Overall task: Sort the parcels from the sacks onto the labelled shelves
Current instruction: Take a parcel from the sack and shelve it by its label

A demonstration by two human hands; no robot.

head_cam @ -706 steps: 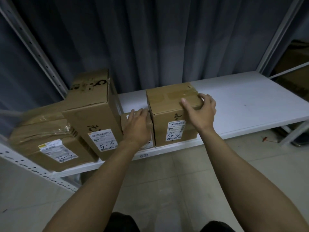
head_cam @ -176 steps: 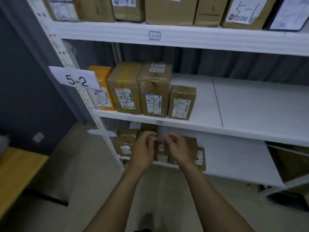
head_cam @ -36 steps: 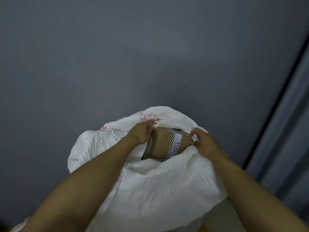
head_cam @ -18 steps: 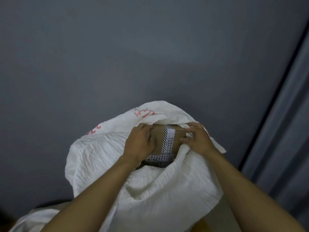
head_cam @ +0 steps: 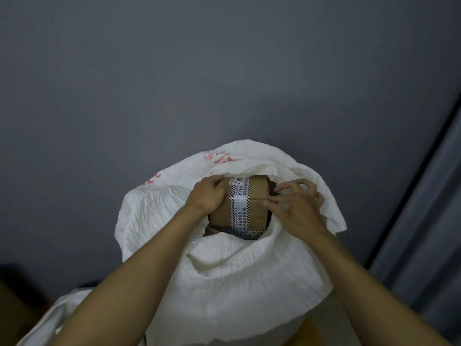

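- Half out of the mouth of the white sack point(head_cam: 224, 283): a cardboard parcel point(head_cam: 252, 208) banded with printed tape, lying between the two sets of fingers.
- Clamped on its left flank by the left hand point(head_cam: 207, 198), fingers point(head_cam: 217, 184) curled round the far top edge, likely to bear the weight and tip the box clear of the cloth.
- Met on the right by the right hand point(head_cam: 296, 206), fingers point(head_cam: 287, 187) half-curled and fanned apart, thumb and forefinger tips at the parcel's right edge; cannot tell whether pinching or only touching.
- Probably seeking a second hold there, with sack cloth bunched just behind those fingers.
- Below both wrists, the sack's near rim slumped low, leaving the opening wide enough for a lift.
- Judged step: drawing the parcel out; no shelf code readable yet for choosing its place.
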